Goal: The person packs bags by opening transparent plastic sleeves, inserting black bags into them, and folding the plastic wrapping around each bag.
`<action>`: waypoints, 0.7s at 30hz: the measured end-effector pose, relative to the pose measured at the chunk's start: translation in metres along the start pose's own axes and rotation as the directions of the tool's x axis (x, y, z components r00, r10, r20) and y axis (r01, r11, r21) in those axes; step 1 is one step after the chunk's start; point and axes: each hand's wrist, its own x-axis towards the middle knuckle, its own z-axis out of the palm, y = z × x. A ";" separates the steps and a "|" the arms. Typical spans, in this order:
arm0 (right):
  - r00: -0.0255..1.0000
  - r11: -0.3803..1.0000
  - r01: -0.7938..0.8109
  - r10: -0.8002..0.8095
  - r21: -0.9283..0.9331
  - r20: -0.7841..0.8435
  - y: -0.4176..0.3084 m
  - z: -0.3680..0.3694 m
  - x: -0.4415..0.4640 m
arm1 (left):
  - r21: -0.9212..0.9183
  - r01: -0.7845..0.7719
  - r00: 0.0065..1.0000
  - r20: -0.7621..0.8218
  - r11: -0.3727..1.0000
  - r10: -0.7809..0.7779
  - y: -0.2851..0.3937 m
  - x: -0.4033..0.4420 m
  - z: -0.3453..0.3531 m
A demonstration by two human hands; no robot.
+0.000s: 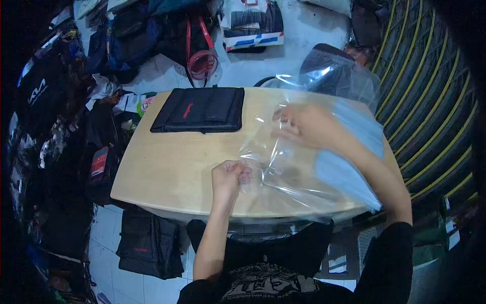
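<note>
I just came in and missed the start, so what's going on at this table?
Someone at the wooden table is handling a sheet or bag of clear plastic. The left hand pinches its near edge; the right hand is blurred among it, so its grip is unclear. A black case with red lettering lies apart on the table, outside the plastic. Light-blue material lies by the right forearm.

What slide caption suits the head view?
Left hand pinches clear plastic film; blurred right hand overlaps it, near a flat black fabric case.
</note>
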 end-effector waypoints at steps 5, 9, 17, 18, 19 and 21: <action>0.995 1.000 -0.002 0.002 0.004 0.098 -0.066 0.084 -0.082 | 0.001 0.031 0.999 -0.043 1.000 -0.031 -0.018 0.007 -0.015; 0.995 0.996 -0.065 0.060 0.066 0.074 -0.066 0.132 -0.108 | 0.182 0.000 0.991 -0.130 0.983 0.024 -0.005 -0.008 -0.014; 0.959 0.993 0.010 -0.042 0.114 0.280 -0.030 0.141 -0.101 | 0.913 -0.394 0.744 0.249 0.106 0.620 0.007 -0.037 -0.030; 0.957 0.994 0.012 -0.043 0.109 0.286 -0.028 0.139 -0.101 | 0.849 -0.525 0.691 0.464 -0.058 0.554 0.019 -0.051 -0.022; 0.954 0.994 0.012 -0.044 0.107 0.297 -0.028 0.139 -0.103 | 0.740 -0.642 0.613 0.652 -0.200 0.446 0.022 -0.060 -0.019; 0.946 0.992 -0.024 -0.017 0.124 0.325 -0.027 0.137 -0.107 | 0.588 -0.778 0.524 0.802 -0.221 0.286 0.008 -0.063 -0.018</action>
